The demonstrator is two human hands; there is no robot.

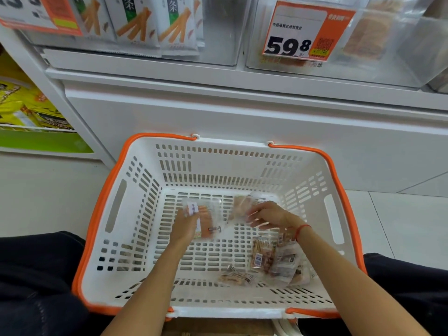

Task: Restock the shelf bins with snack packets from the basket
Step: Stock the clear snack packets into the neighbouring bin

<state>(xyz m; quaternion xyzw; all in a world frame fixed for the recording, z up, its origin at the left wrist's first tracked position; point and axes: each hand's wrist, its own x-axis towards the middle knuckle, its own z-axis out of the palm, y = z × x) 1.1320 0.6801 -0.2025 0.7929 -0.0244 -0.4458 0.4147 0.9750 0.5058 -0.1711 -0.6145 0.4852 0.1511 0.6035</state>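
Observation:
A white basket (145, 180) with orange rim and handles stands on the floor below the shelf. Both hands reach inside it. My left hand (185, 225) grips a clear packet of orange snack (206, 218) with a white label. My right hand (268, 214) has its fingers on a second clear packet (242, 204) near the basket's far side; motion blur hides how firmly. Several more packets (264, 255) lie in the basket's near right corner. Above, a clear shelf bin (400, 57) carries an orange price tag (303, 30) reading 59.8.
A second clear bin (218, 32) at upper left holds white packets with stick pictures (138, 23). The white shelf base (242, 117) runs behind the basket. Yellow bags (21, 105) sit on a side shelf at left. My dark-clothed knees flank the basket.

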